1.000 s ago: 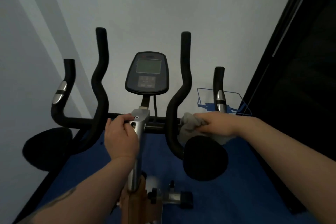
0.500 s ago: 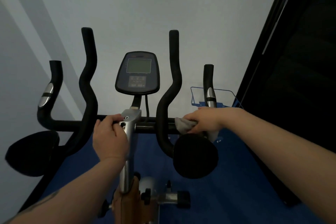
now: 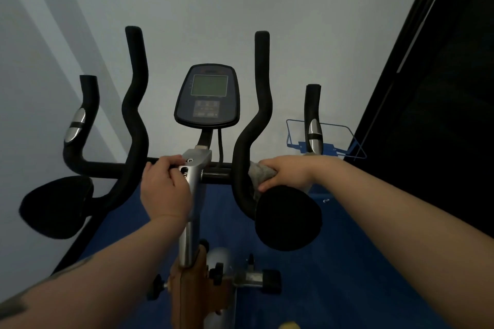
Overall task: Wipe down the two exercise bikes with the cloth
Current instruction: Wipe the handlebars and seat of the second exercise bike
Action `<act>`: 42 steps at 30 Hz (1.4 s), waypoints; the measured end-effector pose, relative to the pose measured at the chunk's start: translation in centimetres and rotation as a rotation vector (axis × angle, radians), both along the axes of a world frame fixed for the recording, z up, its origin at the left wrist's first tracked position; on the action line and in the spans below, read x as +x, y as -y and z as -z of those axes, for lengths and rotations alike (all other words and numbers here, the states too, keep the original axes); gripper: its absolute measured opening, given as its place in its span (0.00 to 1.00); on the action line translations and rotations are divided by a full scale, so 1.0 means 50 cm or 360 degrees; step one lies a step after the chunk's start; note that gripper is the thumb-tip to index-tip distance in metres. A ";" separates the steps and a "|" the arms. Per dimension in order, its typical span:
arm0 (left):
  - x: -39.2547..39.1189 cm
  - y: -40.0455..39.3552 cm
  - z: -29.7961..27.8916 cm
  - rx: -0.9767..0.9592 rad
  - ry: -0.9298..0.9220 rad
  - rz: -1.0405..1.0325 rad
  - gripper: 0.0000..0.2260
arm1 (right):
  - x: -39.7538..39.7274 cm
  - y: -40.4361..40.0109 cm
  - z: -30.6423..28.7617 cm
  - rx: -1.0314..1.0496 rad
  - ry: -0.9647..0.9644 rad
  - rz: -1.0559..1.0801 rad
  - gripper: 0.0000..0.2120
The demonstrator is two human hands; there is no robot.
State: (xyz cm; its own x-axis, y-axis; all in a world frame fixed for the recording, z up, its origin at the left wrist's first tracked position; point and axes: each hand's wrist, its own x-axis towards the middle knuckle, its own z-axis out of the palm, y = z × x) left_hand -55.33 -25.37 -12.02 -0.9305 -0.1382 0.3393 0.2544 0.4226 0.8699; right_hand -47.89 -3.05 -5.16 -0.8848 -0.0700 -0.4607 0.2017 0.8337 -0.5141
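Left hand: our left hand (image 3: 165, 189) curls over the crossbar (image 3: 216, 172) just left of the silver stem (image 3: 193, 184), fingers wrapped round the bar, forearm reaching in from the lower left.
Right hand: our right hand (image 3: 287, 172) is closed over the cloth (image 3: 260, 169), pressing it round the bar right of the inner right grip (image 3: 258, 120); the forearm comes in from the lower right.
Cloth: grey, soft and bunched, wrapped on the bar, just above the right pad (image 3: 287, 218).
Bike: we see one bike (image 3: 203, 222), with matte black foam bars in wavy upright shapes, outer grips with shiny silver inserts, and two rounded black pads.
Console: an oval dark console (image 3: 207, 96) with a greenish screen, standing above the stem.
Frame below: brushed metal post entering an orange-brown frame with black knobs.
Basket: a blue wire basket (image 3: 347, 141) against the wall behind the right grip; we cannot tell its contents.
Floor: blue mat (image 3: 347, 275).
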 end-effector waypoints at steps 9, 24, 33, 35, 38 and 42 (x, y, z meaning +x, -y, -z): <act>-0.002 0.001 0.004 -0.0030 0.0009 -0.0010 0.13 | 0.001 -0.011 0.002 0.0143 0.0088 -0.0067 0.13; -0.004 0.001 0.004 -0.0121 -0.0137 -0.0012 0.14 | -0.029 0.007 0.010 -0.0128 0.0173 0.0043 0.13; -0.004 0.012 -0.010 -0.0157 -0.0048 0.0094 0.12 | 0.004 -0.028 0.002 -0.0046 0.0045 0.0029 0.20; 0.002 0.014 -0.022 -0.0196 -0.0104 0.0160 0.12 | 0.010 -0.044 -0.006 0.0008 0.0119 -0.0001 0.19; 0.018 -0.025 -0.042 -0.0340 -0.0285 0.0411 0.10 | -0.013 -0.014 0.001 -0.0101 0.0127 -0.0039 0.19; 0.014 -0.152 -0.083 -0.0108 0.0177 0.0858 0.11 | -0.016 -0.003 0.011 -0.0074 0.0035 -0.0036 0.15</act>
State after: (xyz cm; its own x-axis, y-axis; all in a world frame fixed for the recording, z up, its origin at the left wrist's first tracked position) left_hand -54.62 -17.79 -7.85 -0.8942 0.3861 0.2266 0.3584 0.3139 0.8792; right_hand -48.69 -2.91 -5.72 -0.8725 -0.1115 -0.4757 0.1948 0.8136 -0.5479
